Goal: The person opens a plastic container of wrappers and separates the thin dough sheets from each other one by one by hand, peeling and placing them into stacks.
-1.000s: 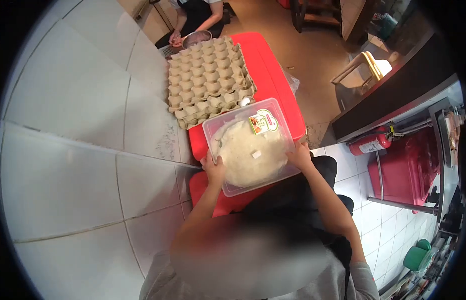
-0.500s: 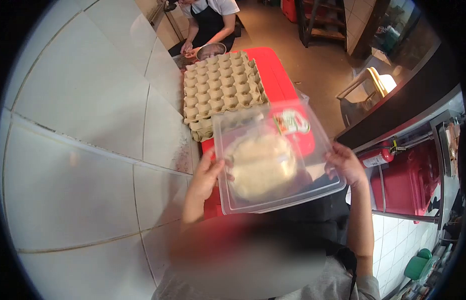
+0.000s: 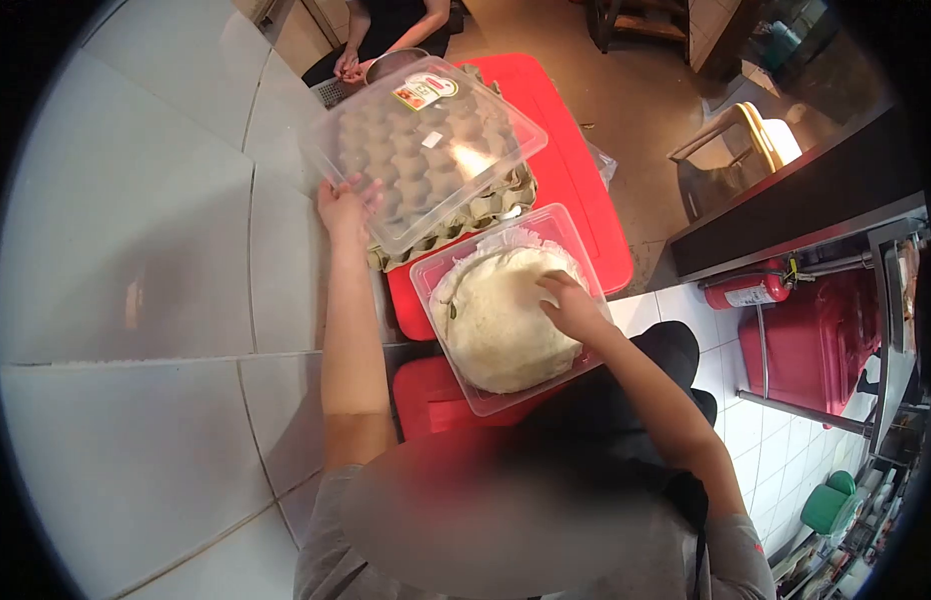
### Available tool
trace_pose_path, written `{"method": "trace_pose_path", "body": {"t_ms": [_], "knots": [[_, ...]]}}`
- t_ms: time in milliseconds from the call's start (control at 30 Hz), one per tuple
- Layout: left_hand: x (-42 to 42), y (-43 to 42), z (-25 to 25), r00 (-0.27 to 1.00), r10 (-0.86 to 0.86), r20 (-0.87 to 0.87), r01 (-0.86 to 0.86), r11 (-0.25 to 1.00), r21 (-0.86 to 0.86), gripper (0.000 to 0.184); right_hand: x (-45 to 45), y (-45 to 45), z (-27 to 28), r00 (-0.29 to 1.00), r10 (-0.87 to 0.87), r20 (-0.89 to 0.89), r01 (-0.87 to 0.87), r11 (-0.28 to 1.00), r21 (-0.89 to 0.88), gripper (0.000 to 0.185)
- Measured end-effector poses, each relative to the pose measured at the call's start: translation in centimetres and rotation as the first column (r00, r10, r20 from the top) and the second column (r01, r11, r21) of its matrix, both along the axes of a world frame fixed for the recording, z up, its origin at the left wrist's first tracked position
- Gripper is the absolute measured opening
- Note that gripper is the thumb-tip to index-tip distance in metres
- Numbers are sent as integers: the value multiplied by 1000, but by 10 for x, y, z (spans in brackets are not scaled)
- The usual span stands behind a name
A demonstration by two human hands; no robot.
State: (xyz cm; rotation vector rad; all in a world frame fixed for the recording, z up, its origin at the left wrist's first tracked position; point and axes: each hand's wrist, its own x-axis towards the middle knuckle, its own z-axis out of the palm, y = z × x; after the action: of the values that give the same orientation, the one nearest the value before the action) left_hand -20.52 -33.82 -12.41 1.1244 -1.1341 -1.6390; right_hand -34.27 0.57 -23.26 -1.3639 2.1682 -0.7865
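Two hands: left (image 3: pixel 348 208) at lid (image 3: pixel 431 141) over egg trays (image 3: pixel 478 216), right (image 3: pixel 571 303) at dough (image 3: pixel 501 325).

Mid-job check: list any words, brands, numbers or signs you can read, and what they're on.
Sticker on the clear lid: lettering too small to read surely.
White tag on it: nothing legible.
Label on the fire extinguisher: print too small.
Nothing else readable.

Your lid (image 3: pixel 421 165) has come off the tub (image 3: pixel 486 404) and now sits beyond it, over the egg trays (image 3: pixel 522 190), with your left hand (image 3: pixel 348 207) at its edge. Inside the tub, the dough (image 3: pixel 498 325) is now uncovered, and your right hand (image 3: pixel 571 305) has moved from the lid's side to the dough's top.
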Motion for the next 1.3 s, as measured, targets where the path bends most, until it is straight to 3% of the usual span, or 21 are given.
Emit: {"method": "trace_pose_path", "body": {"t_ms": [67,167,233,300,367,400,433,500,600,633,667,733,833,967,1033,1067,1100,1133,1167,1200,1300], "knots": [[-1,-17,-29,999,-8,53,8,1000,-6,36,10,-23,5,968,63,-241,-52,997,50,66],[13,-23,-51,860,135,493,89,911,-404,45,2,-52,23,925,69,-375,1,983,182,75],[24,25,-35,568,612,550,221,531,-818,51,-8,-59,24,944,95,-317,-10,966,260,74],[33,83,-2,841,421,339,115,473,-873,43,-13,-61,28,956,100,-275,-17,956,292,71],[47,127,-31,922,83,379,271,561,-782,37,-15,-62,32,964,92,-249,-20,960,278,66],[48,153,-35,892,-83,444,418,525,-741,35,-17,-61,39,965,116,-235,-53,964,259,63],[48,167,-54,834,-160,528,537,453,-712,47,-21,-58,50,965,140,-220,-86,967,239,60],[49,195,-65,725,-131,676,623,543,-563,71,-29,-49,63,977,177,-117,-154,971,180,54],[56,192,-92,760,-366,537,617,664,-422,94,-37,-25,75,972,209,110,-216,975,57,50],[56,194,-89,776,-369,512,593,703,-392,85,-36,-16,78,964,213,158,-218,976,15,50],[54,192,-91,737,-536,411,655,717,-239,78,-35,-8,82,954,220,205,-219,975,-28,49],[53,188,-91,620,-774,125,774,630,62,63,-32,1,94,941,165,295,-187,981,45,46],[45,200,-62,582,-797,161,789,602,127,43,-32,12,110,961,148,234,-163,985,49,46],[23,209,14,316,-791,524,922,387,28,37,-26,25,131,979,152,134,-165,982,91,43],[18,213,14,565,-709,422,819,541,-189,34,-24,31,136,980,64,191,-85,991,107,42],[15,214,10,673,-653,347,739,609,-289,34,-25,38,122,977,35,212,-36,999,2,42],[18,208,-5,650,-603,463,758,563,-330,29,-29,47,97,972,10,234,14,995,-102,42],[15,209,-10,627,-624,466,775,557,-297,28,-31,52,92,966,-9,259,63,977,-202,42],[15,210,-15,600,-648,469,794,550,-257,27,-32,59,86,987,26,161,20,961,-274,44],[16,213,-17,564,-675,475,817,537,-207,27,-32,60,95,991,11,132,16,978,-207,44],[4,235,-16,603,-609,515,795,513,-324,26,-24,52,116,996,-86,35,88,994,-67,43]]}}
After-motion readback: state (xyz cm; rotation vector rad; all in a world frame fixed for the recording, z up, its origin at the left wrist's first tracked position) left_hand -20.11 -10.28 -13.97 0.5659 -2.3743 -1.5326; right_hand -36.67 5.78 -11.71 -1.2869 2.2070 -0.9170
